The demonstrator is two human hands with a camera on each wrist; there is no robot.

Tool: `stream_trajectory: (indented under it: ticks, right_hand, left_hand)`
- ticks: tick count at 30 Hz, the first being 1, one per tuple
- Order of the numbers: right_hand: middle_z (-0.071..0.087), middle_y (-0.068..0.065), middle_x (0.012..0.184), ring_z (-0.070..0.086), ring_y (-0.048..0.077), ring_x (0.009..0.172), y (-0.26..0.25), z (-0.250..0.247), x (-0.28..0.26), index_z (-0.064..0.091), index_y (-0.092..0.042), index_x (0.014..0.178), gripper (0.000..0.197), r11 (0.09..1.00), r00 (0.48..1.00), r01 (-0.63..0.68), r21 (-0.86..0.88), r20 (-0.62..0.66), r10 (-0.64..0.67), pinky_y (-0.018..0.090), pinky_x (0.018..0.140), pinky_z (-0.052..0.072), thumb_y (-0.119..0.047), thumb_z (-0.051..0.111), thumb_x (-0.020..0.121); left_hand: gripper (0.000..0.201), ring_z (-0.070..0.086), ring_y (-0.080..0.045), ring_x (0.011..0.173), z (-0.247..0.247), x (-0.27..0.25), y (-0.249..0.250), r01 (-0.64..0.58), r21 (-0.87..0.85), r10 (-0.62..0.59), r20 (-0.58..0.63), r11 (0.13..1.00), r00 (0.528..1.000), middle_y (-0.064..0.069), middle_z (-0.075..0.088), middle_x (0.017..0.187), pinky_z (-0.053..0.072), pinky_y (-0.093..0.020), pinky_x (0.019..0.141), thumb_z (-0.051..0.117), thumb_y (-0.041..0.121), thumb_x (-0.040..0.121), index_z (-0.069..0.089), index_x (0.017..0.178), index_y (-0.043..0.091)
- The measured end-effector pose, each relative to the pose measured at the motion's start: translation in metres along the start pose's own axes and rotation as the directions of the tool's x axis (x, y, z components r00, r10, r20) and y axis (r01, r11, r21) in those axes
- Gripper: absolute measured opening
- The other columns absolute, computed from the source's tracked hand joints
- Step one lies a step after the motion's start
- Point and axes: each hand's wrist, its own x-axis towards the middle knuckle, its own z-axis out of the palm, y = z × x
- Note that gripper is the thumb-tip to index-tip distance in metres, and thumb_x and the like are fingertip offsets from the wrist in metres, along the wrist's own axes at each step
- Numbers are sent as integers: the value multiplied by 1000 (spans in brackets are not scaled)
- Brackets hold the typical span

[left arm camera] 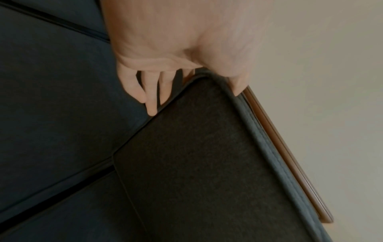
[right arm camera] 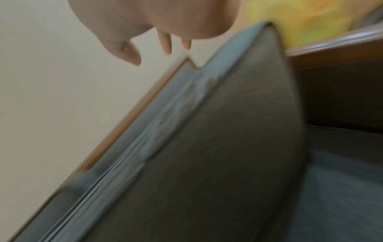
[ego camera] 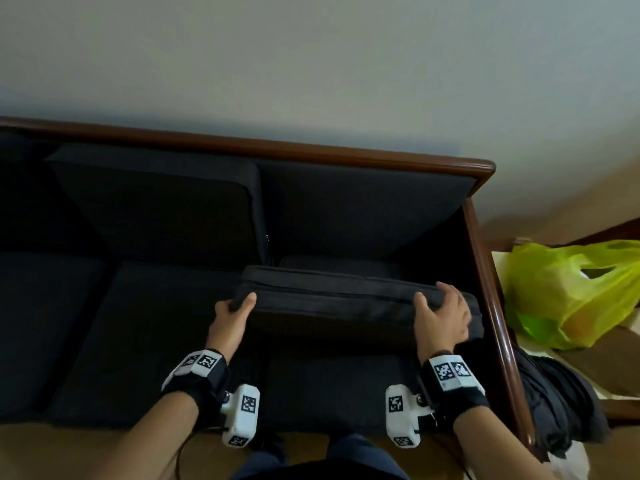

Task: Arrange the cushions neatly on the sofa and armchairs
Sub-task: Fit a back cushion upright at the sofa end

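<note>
A flat dark cushion [ego camera: 346, 306] stands on edge over the right seat of the dark sofa [ego camera: 156, 341], in front of the backrest. My left hand [ego camera: 242, 303] grips its upper left corner, thumb on the near face and fingers behind. In the left wrist view the left hand [left arm camera: 192, 85] straddles that corner of the cushion [left arm camera: 207, 163]. My right hand [ego camera: 434, 296] lies spread over the top edge near the right end. In the blurred right wrist view the right hand [right arm camera: 157, 52] shows straight fingers just above the cushion [right arm camera: 228, 147].
Another back cushion [ego camera: 156, 202] leans against the wooden-framed backrest [ego camera: 242, 143] to the left. The wooden armrest [ego camera: 491, 306] bounds the sofa on the right. Beyond it lie a green plastic bag [ego camera: 571, 292] and a dark bundle of cloth [ego camera: 554, 403]. A pale wall rises behind.
</note>
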Motion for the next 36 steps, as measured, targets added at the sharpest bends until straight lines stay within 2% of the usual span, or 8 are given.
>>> stream_trajectory:
  ticks: [4, 9, 13, 20, 23, 26, 30, 36]
  right_hand:
    - [44, 3, 147, 34, 21, 140, -47, 48, -50, 44, -19, 141, 64, 949, 906, 315, 9, 293, -304, 45, 116, 25, -30, 73, 85]
    - [15, 2, 164, 8, 24, 152, -72, 115, -111, 10, -21, 156, 111, 585, 560, 760, -283, 741, -370, 45, 121, 11, -56, 74, 73]
    - [17, 8, 160, 15, 34, 147, -61, 139, -140, -2, -17, 156, 119, 350, 600, 797, -493, 712, -364, 55, 117, 18, -52, 75, 73]
    - [53, 12, 130, 51, 34, 122, -34, 151, -154, 39, -8, 136, 108, 254, 569, 821, -512, 689, -449, 58, 104, 34, -38, 86, 44]
    - [59, 8, 104, 61, 31, 93, -46, 147, -151, 52, -8, 121, 93, 250, 563, 824, -508, 680, -470, 55, 88, 43, -32, 85, 37]
    - [58, 5, 115, 56, 30, 105, -64, 137, -142, 45, -11, 129, 81, 246, 562, 826, -507, 715, -415, 51, 98, 35, -32, 78, 58]
    - [60, 1, 115, 57, 27, 108, -80, 112, -127, 46, -15, 126, 76, 304, 540, 841, -447, 714, -445, 45, 97, 33, -40, 75, 61]
    - [67, 1, 102, 64, 28, 96, -118, 52, -107, 55, -15, 115, 88, 440, 486, 857, -267, 702, -521, 38, 87, 41, -36, 89, 37]
  left_hand:
    - [57, 59, -30, 110, -21, 1, -9, -48, 106, 37, 101, 993, 994, -4, 55, 118, 46, -47, 99, 59, 68, 83, 38, 117, 27]
    - [58, 62, -27, 104, -32, -1, -27, -114, 142, 92, 152, 983, 984, -4, 59, 115, 49, -42, 95, 61, 65, 84, 41, 118, 23]
    - [53, 61, -22, 102, -41, -9, -39, -149, 200, 103, 223, 968, 969, 3, 58, 108, 49, -40, 95, 61, 63, 85, 40, 115, 24]
    - [55, 61, -18, 110, -70, -9, -74, -113, 210, 40, 327, 971, 944, 5, 60, 119, 48, -31, 90, 67, 60, 83, 50, 122, 25]
    - [46, 61, -14, 106, -87, -9, -83, -86, 203, 16, 322, 975, 947, 3, 63, 117, 44, -24, 77, 68, 49, 87, 55, 123, 24]
    - [42, 60, -11, 103, -104, -8, -81, -135, 262, 56, 288, 956, 956, 5, 65, 115, 43, -24, 80, 68, 40, 89, 56, 125, 22]
    - [50, 56, -10, 105, -121, -5, -65, -241, 316, 154, 278, 918, 948, 3, 60, 125, 45, -20, 79, 71, 38, 87, 53, 130, 22]
    - [101, 28, -17, 144, -126, -15, -13, -556, 461, 380, 423, 692, 823, 6, 24, 159, 29, -39, 117, 85, 43, 70, 27, 151, 30]
